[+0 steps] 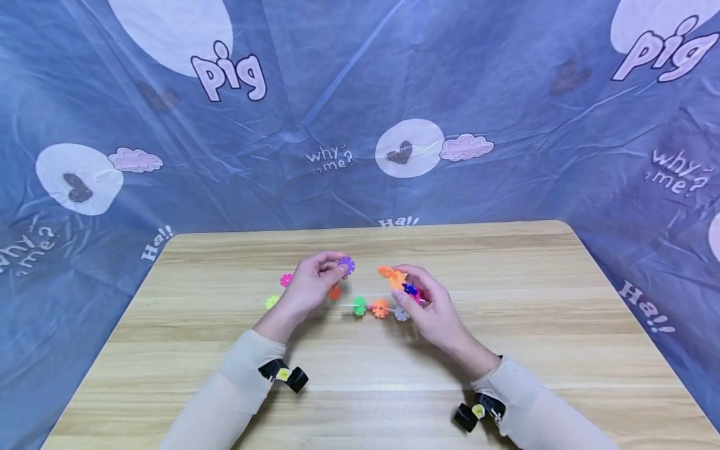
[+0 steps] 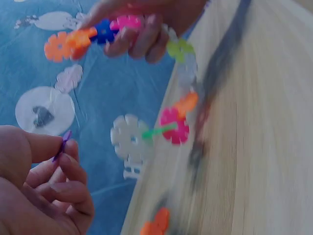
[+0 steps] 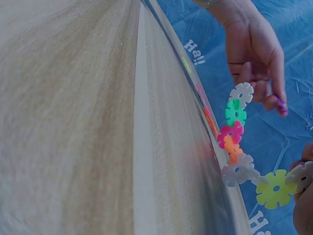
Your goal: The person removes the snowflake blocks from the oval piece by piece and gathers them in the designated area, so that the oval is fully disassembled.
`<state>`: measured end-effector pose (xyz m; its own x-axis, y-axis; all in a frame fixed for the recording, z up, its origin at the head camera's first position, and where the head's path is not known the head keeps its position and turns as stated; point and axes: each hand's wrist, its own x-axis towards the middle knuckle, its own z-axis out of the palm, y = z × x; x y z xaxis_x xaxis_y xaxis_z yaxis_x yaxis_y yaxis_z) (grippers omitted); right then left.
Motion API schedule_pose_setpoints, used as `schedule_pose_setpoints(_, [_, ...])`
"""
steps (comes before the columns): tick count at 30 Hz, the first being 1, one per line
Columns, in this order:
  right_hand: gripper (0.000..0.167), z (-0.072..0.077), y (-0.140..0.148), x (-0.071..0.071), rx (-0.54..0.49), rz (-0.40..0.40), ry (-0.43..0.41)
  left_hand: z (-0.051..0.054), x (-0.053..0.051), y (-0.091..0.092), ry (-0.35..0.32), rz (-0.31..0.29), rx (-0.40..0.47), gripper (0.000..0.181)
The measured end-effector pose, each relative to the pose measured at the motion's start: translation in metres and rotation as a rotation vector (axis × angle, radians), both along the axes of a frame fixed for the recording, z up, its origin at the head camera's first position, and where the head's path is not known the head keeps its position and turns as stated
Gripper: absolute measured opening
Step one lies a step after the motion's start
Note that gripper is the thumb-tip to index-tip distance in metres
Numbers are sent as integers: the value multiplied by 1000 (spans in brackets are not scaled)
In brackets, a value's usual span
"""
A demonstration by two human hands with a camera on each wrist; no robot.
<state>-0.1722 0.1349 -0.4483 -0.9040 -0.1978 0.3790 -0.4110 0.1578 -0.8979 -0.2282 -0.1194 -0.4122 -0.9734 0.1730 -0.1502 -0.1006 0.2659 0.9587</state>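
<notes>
Between thumb and fingertips, my left hand (image 1: 306, 287) pinches a purple snowflake disc (image 1: 346, 265), seen edge-on in the left wrist view. My right hand (image 1: 435, 312) grips a chain of interlocked notched plastic discs. Its upper end, with an orange disc (image 2: 59, 47) and a blue disc (image 2: 104, 32), sticks out past the fingers. The rest hangs below that hand in a curve, with a yellow disc (image 3: 276, 189), a pink disc (image 2: 174, 126), a green disc (image 3: 235, 113) and a whitish disc (image 3: 241, 94) at the free end. The purple disc is apart from the chain.
On the wooden table (image 1: 371, 412), left of centre, lie a loose pink disc (image 1: 286, 280), a yellow disc (image 1: 272, 302) and an orange disc (image 1: 335, 292), close to the left hand. A blue printed cloth (image 1: 349, 81) hangs behind the table and along its sides.
</notes>
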Motion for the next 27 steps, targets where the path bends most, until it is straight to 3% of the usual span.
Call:
schedule_pose_setpoints(8, [33,1,-1,0,-6,7,15,-8,-14,-3,33,-7,-151,17])
schedule_pose_setpoints(14, [34,0,-2,0,-17,40,11,-13,-25,0,47,-50,-270,14])
schedule_pose_setpoints(27, [35,0,2,-5,-7,40,23,-23,-40,4,28,-75,-327,12])
